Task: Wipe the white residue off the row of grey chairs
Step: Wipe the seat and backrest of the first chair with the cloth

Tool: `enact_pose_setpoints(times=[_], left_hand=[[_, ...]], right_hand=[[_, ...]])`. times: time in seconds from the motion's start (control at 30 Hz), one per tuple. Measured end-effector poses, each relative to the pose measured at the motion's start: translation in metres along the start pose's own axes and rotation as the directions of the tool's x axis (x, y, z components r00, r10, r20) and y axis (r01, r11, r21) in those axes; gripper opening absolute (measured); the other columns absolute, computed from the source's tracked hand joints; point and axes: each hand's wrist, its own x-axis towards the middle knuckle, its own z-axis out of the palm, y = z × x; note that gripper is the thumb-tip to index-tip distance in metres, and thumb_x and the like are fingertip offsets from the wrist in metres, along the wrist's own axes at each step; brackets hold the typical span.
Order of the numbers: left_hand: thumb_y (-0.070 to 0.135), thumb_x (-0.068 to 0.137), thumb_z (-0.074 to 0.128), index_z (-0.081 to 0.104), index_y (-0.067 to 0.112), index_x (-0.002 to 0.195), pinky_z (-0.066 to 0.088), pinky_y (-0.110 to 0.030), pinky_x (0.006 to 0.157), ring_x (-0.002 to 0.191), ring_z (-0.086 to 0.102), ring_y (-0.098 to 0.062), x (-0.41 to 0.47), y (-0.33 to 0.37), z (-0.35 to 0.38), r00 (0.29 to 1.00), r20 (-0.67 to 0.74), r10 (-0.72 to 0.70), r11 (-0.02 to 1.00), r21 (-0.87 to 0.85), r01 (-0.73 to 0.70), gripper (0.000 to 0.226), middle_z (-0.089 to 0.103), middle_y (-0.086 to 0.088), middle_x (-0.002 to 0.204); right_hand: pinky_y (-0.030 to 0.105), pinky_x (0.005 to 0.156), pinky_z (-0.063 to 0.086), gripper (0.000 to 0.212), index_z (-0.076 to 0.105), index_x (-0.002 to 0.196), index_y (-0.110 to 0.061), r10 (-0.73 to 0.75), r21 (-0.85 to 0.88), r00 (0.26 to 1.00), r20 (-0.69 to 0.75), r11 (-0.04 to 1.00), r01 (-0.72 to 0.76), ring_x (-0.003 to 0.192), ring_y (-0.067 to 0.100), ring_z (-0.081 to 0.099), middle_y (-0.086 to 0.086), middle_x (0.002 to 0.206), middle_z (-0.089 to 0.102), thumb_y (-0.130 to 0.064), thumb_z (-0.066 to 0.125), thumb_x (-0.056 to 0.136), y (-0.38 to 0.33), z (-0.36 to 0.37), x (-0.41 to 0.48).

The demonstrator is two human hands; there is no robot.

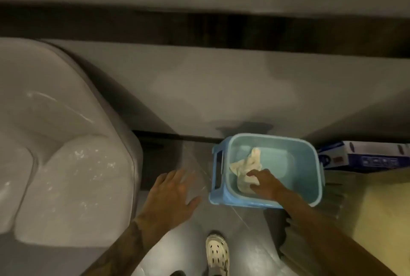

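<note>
A grey upholstered chair [66, 142] fills the left of the view, with white specks and streaks of residue on its seat cushion and backrest. A light blue plastic bucket [221, 195] stands on the floor to its right. A crumpled cream cloth [246, 164] lies inside the bucket. My right hand [264, 184] reaches into the bucket and its fingers rest on the cloth; the blur hides whether they grip it. My left hand [175, 193] hovers above the floor between chair and bucket, its fingers spread and holding nothing.
A grey wall with a dark band runs across the back. A blue and white cardboard box [363, 155] lies right of the bucket, above a yellowish surface [381, 209]. My foot in a white perforated clog [216, 253] stands on the grey floor below the bucket.
</note>
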Motion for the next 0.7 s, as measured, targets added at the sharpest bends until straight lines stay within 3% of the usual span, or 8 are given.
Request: enact_pose_setpoints(times=[0.1,0.23,0.37,0.53,0.7], left_hand=[[0.068,0.098,0.044,0.03,0.033,0.16,0.02,-0.031,0.121,0.149,0.037,-0.017,0.014,-0.013,0.025,0.999,0.046,-0.022,1.0,-0.001,0.022,0.073,0.038,0.004,0.162],[0.068,0.099,0.044,0.027,0.034,0.161,0.02,-0.034,0.123,0.15,0.033,-0.017,0.02,-0.02,0.041,0.997,0.059,-0.04,0.999,-0.028,0.042,0.073,0.034,0.005,0.164],[0.069,0.099,0.043,0.026,0.036,0.16,0.02,-0.036,0.124,0.151,0.032,-0.017,0.013,-0.022,0.037,0.997,0.059,-0.05,0.998,-0.045,0.053,0.072,0.033,0.007,0.164],[0.068,0.099,0.041,0.022,0.037,0.161,0.018,-0.034,0.124,0.15,0.03,-0.014,-0.017,-0.024,0.0,0.998,0.019,-0.061,0.996,-0.057,0.062,0.072,0.033,0.01,0.163],[0.066,0.1,0.04,0.019,0.034,0.163,0.015,-0.036,0.126,0.153,0.025,-0.017,-0.071,-0.045,-0.047,0.996,-0.007,-0.086,0.991,-0.104,0.085,0.074,0.028,0.006,0.166]], right_hand=[[0.036,0.109,0.04,0.05,0.05,0.145,-0.027,0.071,0.01,0.997,0.005,0.997,-0.071,0.131,0.034,0.046,0.016,0.147,0.041,-0.03,0.06,0.096,-0.001,0.013,0.031],[0.039,0.114,0.034,0.059,0.036,0.152,-0.022,0.136,-0.001,0.99,0.042,0.991,-0.136,0.138,0.035,0.038,0.016,0.153,0.026,-0.033,0.057,0.097,0.001,0.034,0.048],[0.039,0.105,0.042,0.05,0.047,0.142,-0.015,0.144,0.055,0.984,-0.101,0.989,-0.139,0.121,0.033,0.053,0.012,0.142,0.038,-0.031,0.06,0.096,-0.008,0.031,0.032],[0.036,0.098,0.046,0.04,0.059,0.127,-0.014,0.148,0.207,0.95,-0.273,0.974,-0.092,0.106,0.029,0.059,0.008,0.129,0.045,-0.031,0.069,0.092,-0.039,0.008,-0.034],[0.026,0.086,0.042,0.034,0.062,0.124,-0.014,0.039,0.136,0.898,-0.439,0.99,0.024,0.101,0.024,0.059,0.003,0.116,0.048,-0.026,0.069,0.093,-0.105,-0.003,-0.112]])
